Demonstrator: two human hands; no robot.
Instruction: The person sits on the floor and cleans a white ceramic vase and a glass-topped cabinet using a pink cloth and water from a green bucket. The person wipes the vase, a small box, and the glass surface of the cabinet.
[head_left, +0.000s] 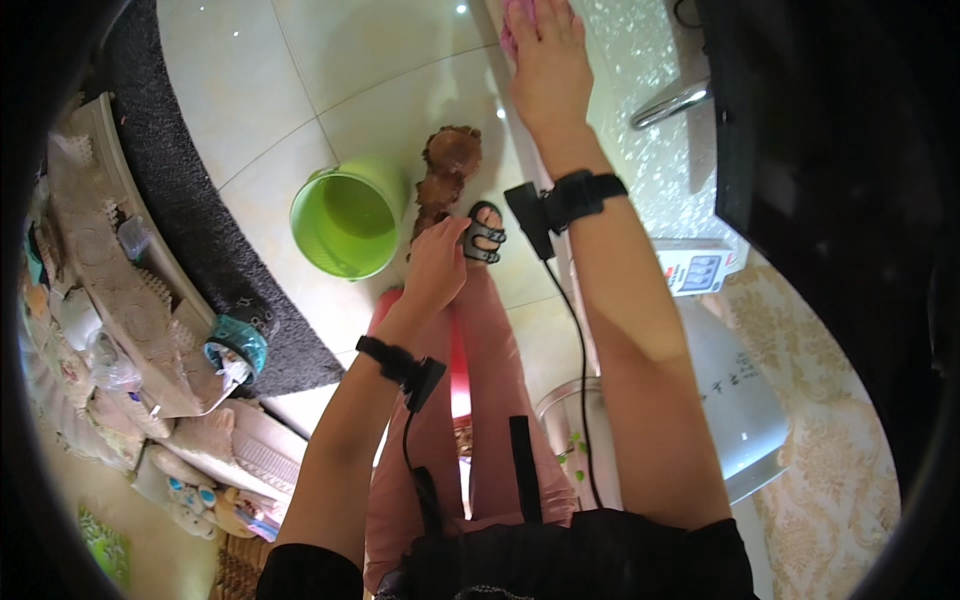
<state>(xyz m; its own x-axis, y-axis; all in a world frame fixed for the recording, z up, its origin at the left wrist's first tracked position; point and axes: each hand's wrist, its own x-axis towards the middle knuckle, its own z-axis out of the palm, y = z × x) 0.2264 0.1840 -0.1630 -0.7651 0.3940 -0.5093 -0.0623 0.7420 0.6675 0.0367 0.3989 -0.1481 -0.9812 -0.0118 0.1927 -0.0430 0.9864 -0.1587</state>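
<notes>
At the top of the view, my right hand (553, 71) presses a pink cloth (512, 31) against the edge of a low stand with a glittery pale top (622, 60). Part of the cloth is hidden under the fingers. My left hand (437, 261) hangs lower, in front of my legs, its fingers partly hidden from above. Nothing shows in it. Behind it on the tiled floor stands a brown, knobbly wood-like piece (452, 152) with a dished top. A green bucket (352, 225) holding some liquid is left of that hand.
A large black screen (817, 150) with a metal leg (667, 105) stands on the right. Below are a printed box (697, 266) and a metallic bin (551, 405) near a plant. Left are a dark rug (195, 210), a cloth-covered table (112, 202) and a teal basket (238, 349).
</notes>
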